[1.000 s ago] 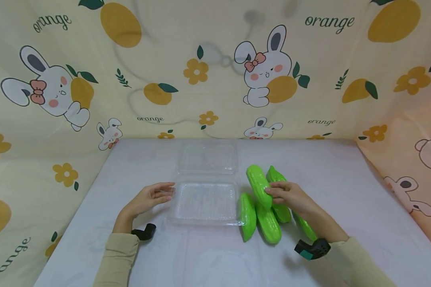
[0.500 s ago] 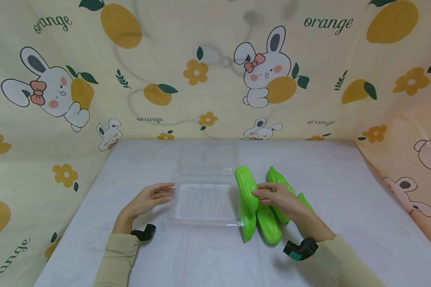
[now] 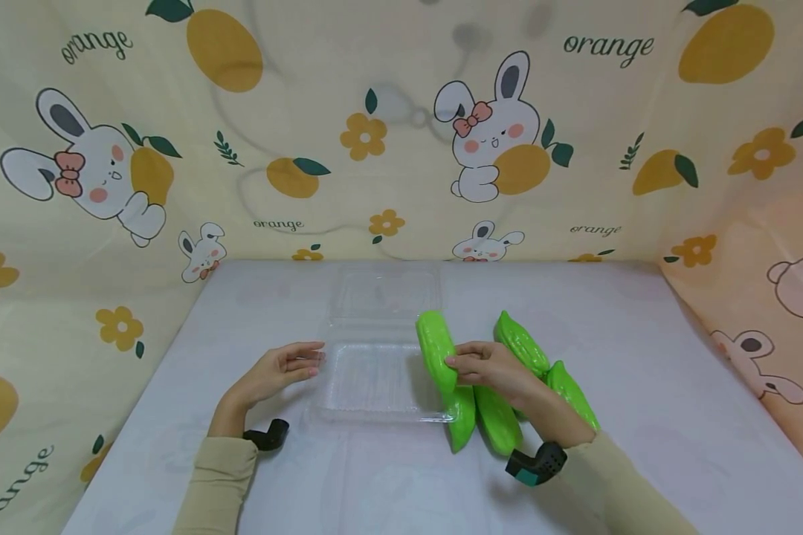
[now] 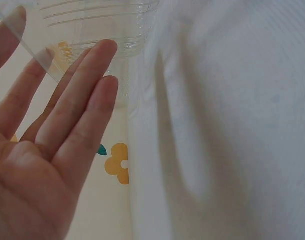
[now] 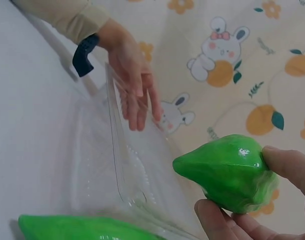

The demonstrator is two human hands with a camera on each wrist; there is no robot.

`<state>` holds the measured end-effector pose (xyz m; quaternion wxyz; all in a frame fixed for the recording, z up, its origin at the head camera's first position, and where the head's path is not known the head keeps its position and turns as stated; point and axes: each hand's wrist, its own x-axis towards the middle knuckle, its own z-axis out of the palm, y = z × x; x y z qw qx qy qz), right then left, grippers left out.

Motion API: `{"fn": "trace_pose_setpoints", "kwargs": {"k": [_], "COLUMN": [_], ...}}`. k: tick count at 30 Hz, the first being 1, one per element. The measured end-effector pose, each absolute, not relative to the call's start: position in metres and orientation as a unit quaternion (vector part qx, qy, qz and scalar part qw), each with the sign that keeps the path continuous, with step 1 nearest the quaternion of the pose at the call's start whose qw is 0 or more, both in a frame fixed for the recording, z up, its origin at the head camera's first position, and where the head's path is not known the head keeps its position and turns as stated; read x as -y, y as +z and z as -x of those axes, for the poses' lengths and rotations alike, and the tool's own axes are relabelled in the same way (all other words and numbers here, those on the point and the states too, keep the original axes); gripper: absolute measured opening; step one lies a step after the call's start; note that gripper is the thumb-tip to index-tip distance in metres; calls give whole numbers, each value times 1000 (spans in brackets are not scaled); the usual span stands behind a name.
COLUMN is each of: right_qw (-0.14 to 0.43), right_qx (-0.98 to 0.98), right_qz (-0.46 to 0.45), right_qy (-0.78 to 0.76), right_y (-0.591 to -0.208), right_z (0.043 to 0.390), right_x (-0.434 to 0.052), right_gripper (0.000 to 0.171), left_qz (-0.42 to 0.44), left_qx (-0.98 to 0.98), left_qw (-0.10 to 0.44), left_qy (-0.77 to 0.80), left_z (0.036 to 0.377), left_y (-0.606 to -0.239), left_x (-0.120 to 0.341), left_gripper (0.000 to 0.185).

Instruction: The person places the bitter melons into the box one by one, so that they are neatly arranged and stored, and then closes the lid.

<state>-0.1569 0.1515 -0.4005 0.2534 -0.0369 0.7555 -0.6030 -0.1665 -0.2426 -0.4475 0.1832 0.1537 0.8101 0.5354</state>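
Note:
My right hand (image 3: pixel 491 368) pinches a glossy green bitter melon (image 3: pixel 435 345) between thumb and fingers. It is tilted over the right edge of a clear plastic box (image 3: pixel 375 383), whose hinged lid (image 3: pixel 384 293) lies opened toward the back. In the right wrist view the pointed tip of this bitter melon (image 5: pixel 220 172) sticks out of the grip. At the box's left edge is my left hand (image 3: pixel 274 375), its fingers fairly straight. The left wrist view has those fingers (image 4: pixel 85 100) close to the clear rim; whether they touch it I cannot tell.
Several more green bitter melons lie right of the box, one (image 3: pixel 463 423) against its corner, others at the middle (image 3: pixel 498 420), back (image 3: pixel 522 343) and far right (image 3: pixel 572 390). A white cloth (image 3: pixel 401 483) covers the table. A printed curtain (image 3: pixel 401 148) stands behind.
My right hand has carried the bitter melon leftward, from above the other bitter melons to the box's right edge. My left hand has stayed in place.

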Motion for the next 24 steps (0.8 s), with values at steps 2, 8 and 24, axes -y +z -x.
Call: {"fn": "trace_pose_setpoints", "kwargs": {"k": [2,8,24], "right_qw": [255,258,268], "right_qx": [-755,-757,-754], "right_qz": [41,55,45], "right_qy": [-602,-598,-598], "right_y": [-401,-406,-410], "right_z": [158,159,160], "right_x": [-149,-140,-112], "right_gripper": [58,60,56], "left_qz": [-153,-152,-154], "left_qx": [-810,-814,-813], "left_qw": [183,177,178], "left_qy": [536,532,532], "left_z": [166,165,166], "left_y": [-447,-446,-448], "left_x": [242,242,242], "left_gripper": [61,60,60]}}
